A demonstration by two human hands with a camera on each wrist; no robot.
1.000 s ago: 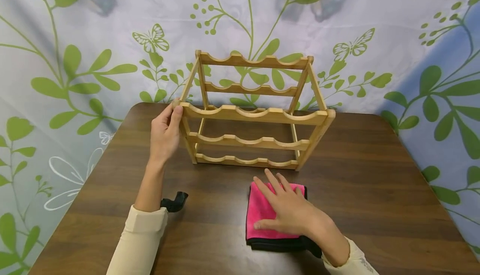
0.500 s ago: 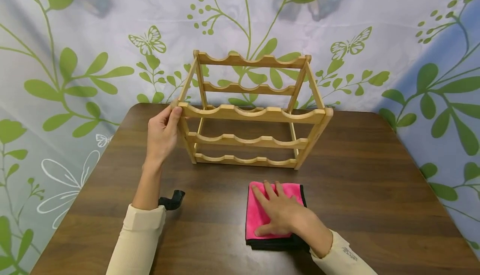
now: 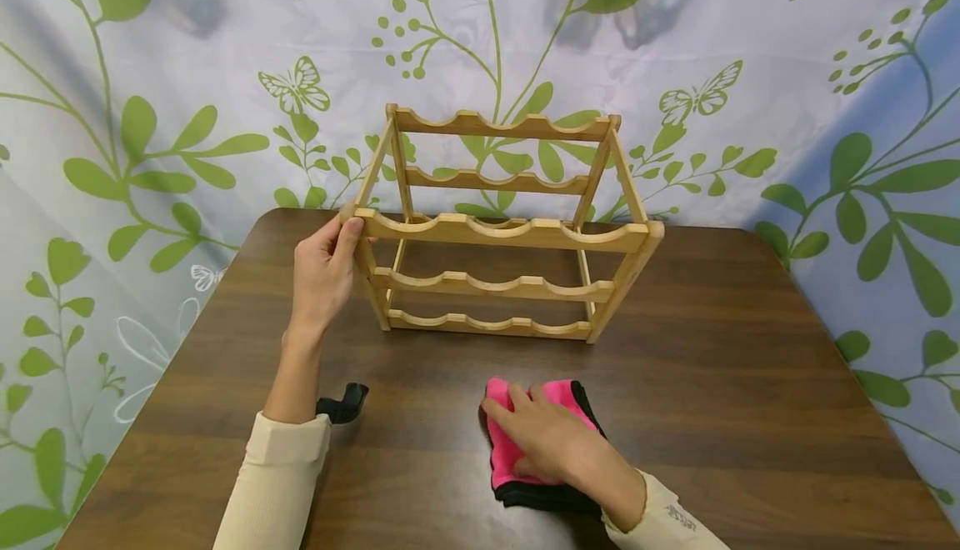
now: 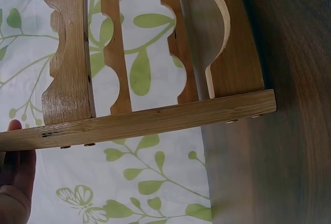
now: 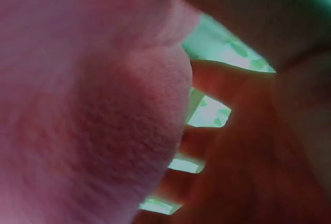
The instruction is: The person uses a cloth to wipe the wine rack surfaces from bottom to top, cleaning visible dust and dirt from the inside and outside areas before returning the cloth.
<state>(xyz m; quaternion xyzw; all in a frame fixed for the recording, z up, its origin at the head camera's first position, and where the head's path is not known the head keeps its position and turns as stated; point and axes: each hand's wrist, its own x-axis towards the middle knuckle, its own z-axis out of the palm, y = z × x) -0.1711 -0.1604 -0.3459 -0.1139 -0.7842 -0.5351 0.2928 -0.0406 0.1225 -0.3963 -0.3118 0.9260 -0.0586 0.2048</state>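
A light wooden wine rack (image 3: pixel 495 231) with scalloped rails stands upright on the table. My left hand (image 3: pixel 322 271) grips its upper front left corner, thumb on the near side. In the left wrist view, the fingers (image 4: pixel 23 177) reach behind the rack's side post (image 4: pixel 139 123). In front of the rack lies a folded pink cloth (image 3: pixel 504 442) with black edging. My right hand (image 3: pixel 555 442) is over the cloth with its fingers curled, bunching the top layer. Up close in the right wrist view, the pink cloth (image 5: pixel 103 120) fills the left side, against the fingers (image 5: pixel 207 81).
The brown wooden table (image 3: pixel 735 417) extends to both sides of the rack. Behind it hangs a pale curtain (image 3: pixel 225 83) printed with green leaves and butterflies. A bent black piece (image 3: pixel 347 404) shows beside the left forearm; whether it is attached there I cannot tell.
My right hand has come down onto the cloth, shifted slightly left, and curled its fingers. The cloth's far edge has drawn nearer and wrinkled. The left hand keeps its grip on the rack.
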